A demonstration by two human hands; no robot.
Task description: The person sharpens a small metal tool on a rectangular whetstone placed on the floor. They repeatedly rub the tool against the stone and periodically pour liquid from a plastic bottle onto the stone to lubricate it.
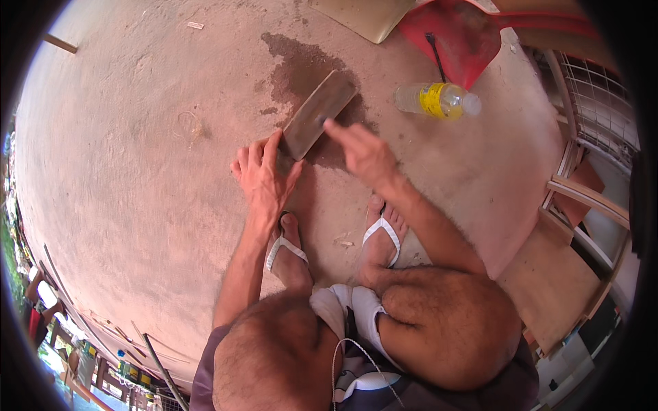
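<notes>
A grey-brown rectangular slab [308, 109] lies slantwise on a dark wet patch [281, 58] of the floor. My left hand [264, 178] grips the slab's lower left end with thumb and index finger; its other fingers are bent beside it. On the slab's right half rest the blurred fingertips of my right hand [367, 157], closed around or pressed on a small thing I cannot make out. A plastic bottle [452, 103] with a yellow label and clear liquid lies on its side to the right of the slab.
A red plastic item [473, 41] with a black rod and a tan panel [356, 14] are at the top. Boards [545, 288] and a wire grid [589, 89] line the right side. My sandalled feet [288, 246] are below the slab; rods [157, 359] lie at lower left.
</notes>
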